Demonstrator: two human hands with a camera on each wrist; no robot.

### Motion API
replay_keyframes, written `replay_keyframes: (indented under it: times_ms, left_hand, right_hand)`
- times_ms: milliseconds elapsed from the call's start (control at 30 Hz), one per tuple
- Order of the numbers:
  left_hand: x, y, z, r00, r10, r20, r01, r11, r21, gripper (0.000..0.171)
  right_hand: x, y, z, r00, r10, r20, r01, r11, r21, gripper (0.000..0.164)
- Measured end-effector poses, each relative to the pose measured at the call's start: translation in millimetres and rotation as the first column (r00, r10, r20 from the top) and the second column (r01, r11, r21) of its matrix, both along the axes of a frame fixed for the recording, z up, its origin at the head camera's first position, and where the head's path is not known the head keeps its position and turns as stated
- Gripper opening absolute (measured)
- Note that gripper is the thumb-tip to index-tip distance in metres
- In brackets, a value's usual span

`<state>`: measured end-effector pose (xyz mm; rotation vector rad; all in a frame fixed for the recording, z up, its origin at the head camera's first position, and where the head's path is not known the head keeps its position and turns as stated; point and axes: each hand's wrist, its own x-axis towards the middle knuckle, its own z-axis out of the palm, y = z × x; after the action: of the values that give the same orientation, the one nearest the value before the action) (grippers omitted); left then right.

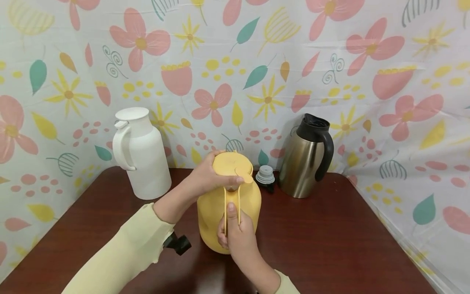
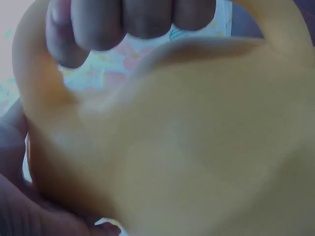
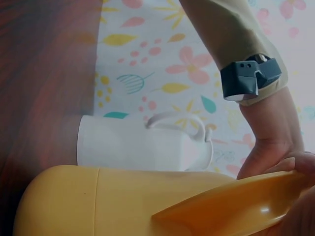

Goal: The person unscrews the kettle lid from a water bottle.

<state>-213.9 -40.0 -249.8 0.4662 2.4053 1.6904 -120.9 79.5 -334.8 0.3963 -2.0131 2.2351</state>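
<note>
A yellow thermos jug (image 1: 211, 222) stands on the table in front of me, its handle (image 1: 232, 198) turned towards me. My left hand (image 1: 205, 175) grips the top of the jug around the yellow lid (image 1: 228, 162), thumb across the front and fingers behind. With my right hand (image 1: 240, 234) I hold the handle, thumb lying up along it. The left wrist view shows fingers curled through the handle against the yellow body (image 2: 182, 142). In the right wrist view the jug (image 3: 64, 201) runs across the bottom, with the left hand (image 3: 270, 157) at its top.
A white jug (image 1: 148, 167) stands at the back left. A steel jug (image 1: 299, 167) with a black top and handle is at the back right. Between it and the yellow jug sits a pale stopper (image 1: 265, 173) by a small black part. A flowered curtain (image 1: 220, 61) hangs behind the table (image 1: 323, 245).
</note>
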Motion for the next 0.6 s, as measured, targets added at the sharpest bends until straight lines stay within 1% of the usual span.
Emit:
replay_keyframes:
  times_ms: [133, 233, 300, 367, 400, 533, 567, 600]
  left_hand:
    - [-4.1, -12.0, -0.7, 0.996, -0.092, -0.017, 0.09, 0.994, -0.066, 0.091]
    - [-8.4, -21.3, 0.0, 0.985, -0.169, -0.024, 0.165, 0.979, -0.12, 0.091]
    - [-14.0, -27.0, 0.4, 0.973, -0.227, -0.041, 0.219, 0.965, -0.147, 0.093]
    - [-22.4, -31.7, 0.7, 0.952, -0.299, -0.06, 0.287, 0.945, -0.155, 0.096]
    - [-27.9, -33.6, 0.5, 0.939, -0.336, -0.074, 0.322, 0.934, -0.155, 0.1]
    - [-51.3, -36.6, 0.1, 0.876, -0.468, -0.113, 0.45, 0.88, -0.153, 0.126]
    - [-56.4, -36.4, 0.1, 0.86, -0.497, -0.117, 0.479, 0.865, -0.151, 0.132]
    - [-60.3, -36.2, 0.6, 0.848, -0.517, -0.117, 0.499, 0.853, -0.153, 0.136]
  right_hand:
    - [-1.5, 0.6, -1.2, 1.0, 0.016, -0.018, -0.016, 1.0, -0.005, 0.074]
    - [-2.2, 1.9, -1.3, 0.999, 0.03, -0.035, -0.03, 0.999, -0.01, 0.074]
    - [-2.6, 2.8, -1.3, 0.998, 0.038, -0.044, -0.039, 0.999, -0.009, 0.074]
    - [-2.8, 3.8, -1.1, 0.998, 0.045, -0.047, -0.045, 0.999, -0.011, 0.074]
    - [-2.9, 4.4, -1.1, 0.998, 0.047, -0.049, -0.048, 0.999, -0.012, 0.074]
    - [-3.6, 7.0, -1.5, 0.995, 0.07, -0.065, -0.072, 0.997, -0.02, 0.073]
    - [-3.8, 7.7, -1.6, 0.995, 0.078, -0.069, -0.08, 0.997, -0.021, 0.073]
    - [-4.1, 8.2, -1.9, 0.994, 0.086, -0.073, -0.088, 0.996, -0.021, 0.073]
